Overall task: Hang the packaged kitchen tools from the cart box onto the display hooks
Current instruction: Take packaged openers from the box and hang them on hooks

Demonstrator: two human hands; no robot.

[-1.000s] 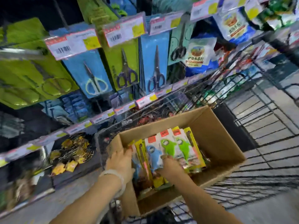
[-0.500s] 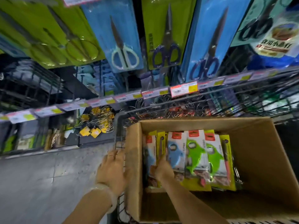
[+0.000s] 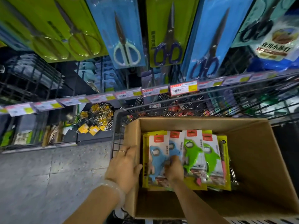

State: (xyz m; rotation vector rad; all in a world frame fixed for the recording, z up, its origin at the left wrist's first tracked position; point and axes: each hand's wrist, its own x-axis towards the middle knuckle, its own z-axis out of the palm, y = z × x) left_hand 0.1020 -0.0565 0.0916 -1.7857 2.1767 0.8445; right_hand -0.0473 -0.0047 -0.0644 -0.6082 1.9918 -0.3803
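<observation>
Head view: cardboard box (image 3: 252, 167) sitting in wire cart (image 3: 116, 126), packaged tools fanned flat inside at left. Left hand (image 3: 124, 168) gripping box's left wall, likely steadying it. Right hand (image 3: 175, 170) reaching into box, fingers curling on blue shark package (image 3: 157, 160), probably picking it out. Scissor packs (image 3: 124, 34) hanging on far hooks above.

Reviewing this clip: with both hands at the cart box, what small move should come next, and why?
Probably lift one blue shark pack out: the right hand is curled onto the stack where the blue packs overlap, the left hand holds the cardboard box wall, and nothing is raised yet.
</observation>
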